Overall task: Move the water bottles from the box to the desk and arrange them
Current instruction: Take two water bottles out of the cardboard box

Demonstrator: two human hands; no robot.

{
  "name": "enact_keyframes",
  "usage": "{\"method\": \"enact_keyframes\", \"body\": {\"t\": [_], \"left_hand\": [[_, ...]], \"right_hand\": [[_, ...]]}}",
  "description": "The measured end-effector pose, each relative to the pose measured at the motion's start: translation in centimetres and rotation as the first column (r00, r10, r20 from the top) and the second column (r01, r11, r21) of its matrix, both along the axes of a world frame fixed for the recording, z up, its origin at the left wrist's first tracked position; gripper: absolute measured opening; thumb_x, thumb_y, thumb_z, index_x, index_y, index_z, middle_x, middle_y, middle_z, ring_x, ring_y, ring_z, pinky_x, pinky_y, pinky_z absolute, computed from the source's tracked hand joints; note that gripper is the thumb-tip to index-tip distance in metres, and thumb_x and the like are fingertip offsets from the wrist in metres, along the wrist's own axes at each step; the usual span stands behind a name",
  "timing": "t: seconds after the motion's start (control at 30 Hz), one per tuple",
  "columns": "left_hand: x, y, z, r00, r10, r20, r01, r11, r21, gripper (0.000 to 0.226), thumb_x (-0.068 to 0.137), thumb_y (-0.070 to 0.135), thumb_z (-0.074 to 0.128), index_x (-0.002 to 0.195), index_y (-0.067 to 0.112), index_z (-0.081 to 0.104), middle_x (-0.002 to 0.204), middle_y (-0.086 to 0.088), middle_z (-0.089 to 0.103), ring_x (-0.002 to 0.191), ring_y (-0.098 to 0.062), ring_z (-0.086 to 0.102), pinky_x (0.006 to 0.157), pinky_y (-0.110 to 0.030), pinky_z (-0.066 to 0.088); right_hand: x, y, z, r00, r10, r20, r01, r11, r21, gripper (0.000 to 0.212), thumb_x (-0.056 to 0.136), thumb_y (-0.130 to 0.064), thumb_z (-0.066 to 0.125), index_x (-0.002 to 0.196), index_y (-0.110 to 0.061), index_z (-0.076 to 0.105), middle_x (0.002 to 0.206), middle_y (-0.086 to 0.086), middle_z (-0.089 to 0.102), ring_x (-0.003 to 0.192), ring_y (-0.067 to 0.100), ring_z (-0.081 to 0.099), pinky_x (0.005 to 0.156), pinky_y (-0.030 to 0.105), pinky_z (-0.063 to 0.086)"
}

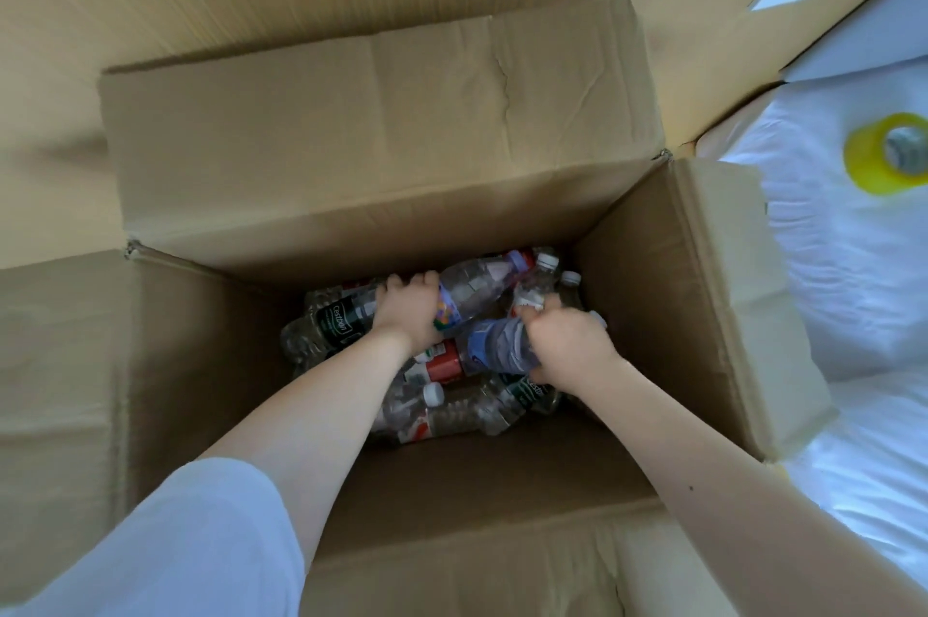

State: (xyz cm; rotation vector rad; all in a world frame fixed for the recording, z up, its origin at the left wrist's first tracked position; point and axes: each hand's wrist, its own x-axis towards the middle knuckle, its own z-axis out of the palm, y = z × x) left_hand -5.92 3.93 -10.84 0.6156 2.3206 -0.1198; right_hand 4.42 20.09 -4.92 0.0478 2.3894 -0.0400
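A view straight down into a deep cardboard box (653, 295) with all its flaps folded open. Empty plastic water bottles (452, 408) lie jumbled on its bottom, some with white caps and red or green labels. Two bare arms reach in. The left hand (409, 310) grips a clear bottle (477, 287) with a colourful label, lying on top of the pile. The right hand (567, 345) grips a blue-labelled bottle (494, 347) just beside it. A white sleeve (191, 541) covers the left upper arm. To the right of the box is a bed (853, 295) with a white sheet, and on it a yellow roll of tape (868, 164).
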Motion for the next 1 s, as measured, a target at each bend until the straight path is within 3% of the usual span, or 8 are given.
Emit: {"method": "enact_keyframes", "body": {"t": [0.17, 0.3, 0.43, 0.57, 0.73, 0.9, 1.0], "left_hand": [[2.4, -1.1, 2.8, 0.983, 0.177, 0.041, -0.18, 0.979, 0.092, 0.084, 0.082, 0.037, 0.071, 0.146, 0.004, 0.026, 0.137, -0.016, 0.049, 0.124, -0.035, 0.049, 0.097, -0.038, 0.043], [4.5, -1.5, 5.5, 0.956, 0.281, 0.08, -0.291, 0.937, 0.194, 0.07, 0.077, 0.034, 0.076, 0.132, 0.008, 0.04, 0.123, -0.014, 0.057, 0.115, -0.033, 0.054, 0.09, -0.037, 0.047], [6.5, -2.2, 8.5, 0.923, 0.359, 0.135, -0.384, 0.87, 0.309, 0.071, 0.069, 0.027, 0.084, 0.125, 0.009, 0.043, 0.118, -0.01, 0.06, 0.111, -0.029, 0.057, 0.086, -0.035, 0.046], [6.9, -3.4, 11.6, 0.875, 0.409, 0.259, -0.484, 0.746, 0.456, 0.068, 0.061, 0.014, 0.089, 0.113, 0.009, 0.046, 0.109, -0.008, 0.064, 0.102, -0.026, 0.063, 0.086, -0.041, 0.051], [6.0, -3.8, 15.5, 0.902, 0.34, 0.266, -0.43, 0.669, 0.605, 0.067, 0.056, 0.013, 0.092, 0.107, 0.012, 0.049, 0.105, -0.002, 0.063, 0.1, -0.021, 0.062, 0.09, -0.041, 0.051], [5.9, -3.7, 18.4, 0.912, 0.245, 0.33, -0.411, 0.567, 0.714, 0.068, 0.056, 0.013, 0.093, 0.108, 0.017, 0.05, 0.106, -0.001, 0.064, 0.102, -0.018, 0.063, 0.092, -0.042, 0.052], [6.6, -3.3, 19.8, 0.903, 0.165, 0.396, -0.42, 0.533, 0.735, 0.07, 0.056, 0.009, 0.092, 0.11, 0.019, 0.049, 0.108, 0.0, 0.064, 0.102, -0.017, 0.063, 0.091, -0.038, 0.053]], "right_hand": [[1.8, 0.8, 2.8, 0.995, 0.016, -0.098, -0.01, 0.999, 0.052, 0.059, 0.088, -0.031, 0.063, 0.141, -0.022, 0.04, 0.124, 0.004, 0.057, 0.113, 0.026, 0.055, 0.08, 0.035, 0.05], [3.6, 1.3, 5.1, 0.978, -0.042, -0.205, 0.042, 0.999, -0.006, 0.061, 0.084, -0.03, 0.068, 0.14, -0.028, 0.043, 0.117, 0.001, 0.061, 0.118, 0.025, 0.047, 0.069, 0.03, 0.04], [4.9, 1.5, 8.9, 0.953, -0.192, -0.233, 0.17, 0.979, -0.112, 0.072, 0.074, -0.039, 0.077, 0.138, -0.031, 0.046, 0.117, 0.001, 0.063, 0.113, 0.024, 0.054, 0.077, 0.03, 0.045], [6.0, 1.5, 13.4, 0.908, -0.331, -0.256, 0.274, 0.933, -0.234, 0.073, 0.066, -0.04, 0.084, 0.132, -0.027, 0.053, 0.111, 0.002, 0.066, 0.104, 0.024, 0.06, 0.078, 0.03, 0.047], [8.6, 0.8, 18.2, 0.75, -0.52, -0.409, 0.37, 0.842, -0.392, 0.07, 0.062, -0.031, 0.086, 0.128, -0.029, 0.059, 0.112, -0.001, 0.067, 0.103, 0.021, 0.061, 0.087, 0.035, 0.051], [11.1, -0.7, 21.3, 0.525, -0.644, -0.557, 0.392, 0.764, -0.513, 0.052, 0.056, -0.027, 0.087, 0.102, -0.03, 0.062, 0.072, -0.011, 0.055, 0.07, 0.013, 0.054, 0.068, 0.032, 0.048], [12.2, -2.2, 22.8, 0.366, -0.685, -0.63, 0.336, 0.728, -0.597, 0.05, 0.058, -0.037, 0.082, 0.096, -0.028, 0.051, 0.072, -0.015, 0.053, 0.068, 0.007, 0.052, 0.061, 0.023, 0.043]]}}
